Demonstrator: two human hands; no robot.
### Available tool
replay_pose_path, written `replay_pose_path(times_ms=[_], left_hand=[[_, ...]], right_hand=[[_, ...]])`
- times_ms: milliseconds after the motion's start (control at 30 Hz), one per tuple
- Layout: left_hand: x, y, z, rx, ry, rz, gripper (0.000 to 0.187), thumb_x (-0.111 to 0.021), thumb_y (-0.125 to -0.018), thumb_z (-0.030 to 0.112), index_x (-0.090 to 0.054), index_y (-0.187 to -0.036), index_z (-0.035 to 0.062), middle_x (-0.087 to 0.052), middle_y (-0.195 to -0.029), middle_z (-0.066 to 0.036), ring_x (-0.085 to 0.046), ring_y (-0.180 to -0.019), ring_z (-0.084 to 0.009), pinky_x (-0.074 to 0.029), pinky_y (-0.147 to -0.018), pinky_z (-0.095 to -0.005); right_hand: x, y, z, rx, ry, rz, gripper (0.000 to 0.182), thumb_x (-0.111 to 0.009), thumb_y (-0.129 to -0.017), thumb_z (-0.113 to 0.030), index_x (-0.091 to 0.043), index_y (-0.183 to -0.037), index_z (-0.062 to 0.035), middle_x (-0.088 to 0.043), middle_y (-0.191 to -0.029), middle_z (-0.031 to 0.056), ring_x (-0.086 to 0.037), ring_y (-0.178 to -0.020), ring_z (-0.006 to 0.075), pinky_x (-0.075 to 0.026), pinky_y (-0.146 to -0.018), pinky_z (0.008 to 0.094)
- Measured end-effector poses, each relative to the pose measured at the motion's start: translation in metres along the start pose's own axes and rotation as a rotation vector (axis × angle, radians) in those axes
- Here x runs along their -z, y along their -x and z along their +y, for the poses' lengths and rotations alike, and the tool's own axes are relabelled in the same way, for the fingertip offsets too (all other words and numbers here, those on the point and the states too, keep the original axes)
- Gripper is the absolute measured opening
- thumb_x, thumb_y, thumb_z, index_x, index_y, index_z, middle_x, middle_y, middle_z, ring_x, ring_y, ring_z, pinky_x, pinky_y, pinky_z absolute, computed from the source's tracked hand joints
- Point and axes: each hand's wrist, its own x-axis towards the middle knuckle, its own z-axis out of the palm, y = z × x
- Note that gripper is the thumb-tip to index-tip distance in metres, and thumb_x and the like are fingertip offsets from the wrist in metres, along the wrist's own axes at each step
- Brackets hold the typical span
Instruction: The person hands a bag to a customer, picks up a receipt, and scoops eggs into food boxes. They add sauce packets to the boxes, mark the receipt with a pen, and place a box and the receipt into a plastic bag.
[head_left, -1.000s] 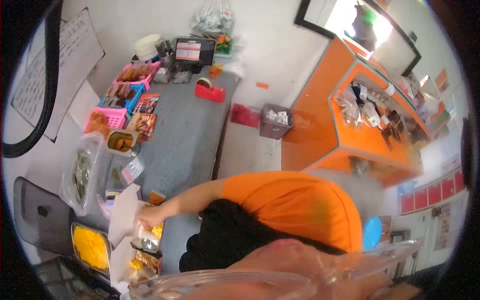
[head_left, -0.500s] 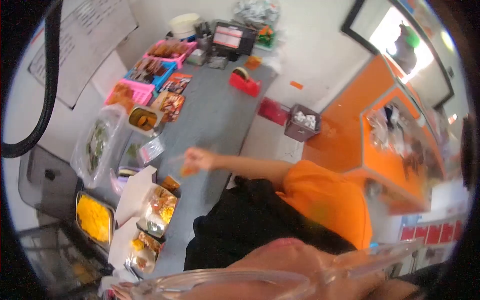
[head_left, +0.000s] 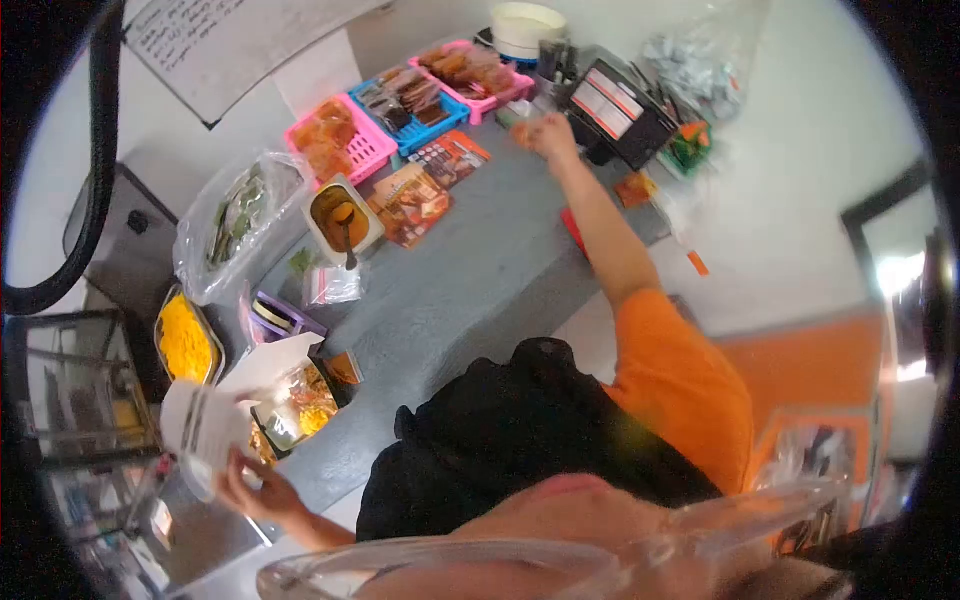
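At the lower left, my left hand (head_left: 262, 492) has its fingers at the edge of a blurred white box lid (head_left: 205, 425). Beside it stands an open white food box (head_left: 292, 365) filled with rice, brown food and yellow shreds (head_left: 318, 416). A second box's food (head_left: 262, 446) shows only partly behind the lid. My right hand (head_left: 548, 135) is stretched far out to the back of the table. Its fingers are pinched on what looks like a small orange packet, blurred, near the baskets and a black stand (head_left: 622, 115).
A tray of yellow shreds (head_left: 186, 340) and a bag of green leaves (head_left: 240, 220) line the left. A steel tub of sauce (head_left: 345, 222) holds a spoon. Pink (head_left: 372, 150) and blue baskets (head_left: 430, 128) of packets stand behind. Leaflets (head_left: 410, 205) lie on the grey table (head_left: 440, 290).
My right hand has swung from mid-table to the far back. My left hand has come up from the bottom edge to the white lid. The view has turned.
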Motion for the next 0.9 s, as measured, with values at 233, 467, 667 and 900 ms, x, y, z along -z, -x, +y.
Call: replay_pose_path(times_ms=[233,467,667,900], left_hand=[[-0.062,0.016,0.113,0.072,0.200,-0.203,0.029,-0.059,-0.072,-0.007,-0.060,-0.098,0.0050,-0.051,-0.088,-0.011,-0.053,-0.082,-0.0241,-0.044,-0.068,-0.0297],[-0.043,0.087,0.146,0.510,0.181,0.151,0.041,-0.050,-0.077,-0.007,-0.040,-0.117,-0.0011,-0.032,-0.111,-0.013,-0.042,-0.103,-0.0239,-0.035,-0.089,-0.0342],[-0.031,0.138,0.156,0.578,0.085,0.135,0.046,-0.057,-0.069,-0.007,-0.045,-0.114,-0.0028,-0.040,-0.105,-0.016,-0.040,-0.098,-0.0269,-0.035,-0.084,-0.0329],[-0.047,0.164,0.164,0.680,0.261,-0.376,0.046,-0.056,-0.072,-0.003,-0.046,-0.116,0.0030,-0.047,-0.109,-0.020,-0.044,-0.105,-0.0352,-0.036,-0.089,-0.0370]], right_hand=[[-0.034,-0.124,0.004,0.252,0.188,-0.053,0.018,-0.051,-0.081,-0.015,-0.054,-0.092,-0.0007,-0.056,-0.079,0.0073,-0.053,-0.069,0.0134,-0.041,-0.053,0.0263],[-0.141,0.115,0.113,0.124,0.354,-0.811,0.014,-0.051,-0.080,-0.014,-0.060,-0.087,-0.0052,-0.060,-0.066,0.0064,-0.058,-0.065,0.0158,-0.047,-0.064,0.0297],[-0.206,0.240,0.152,0.737,0.524,-1.195,0.031,-0.056,-0.077,-0.017,-0.055,-0.107,-0.0086,-0.051,-0.110,0.0148,-0.048,-0.101,0.0298,-0.040,-0.082,0.0367],[-0.215,0.247,0.154,0.502,0.536,-1.169,0.043,-0.059,-0.076,-0.025,-0.048,-0.112,-0.0043,-0.043,-0.119,0.0148,-0.043,-0.104,0.0335,-0.035,-0.088,0.0411]])
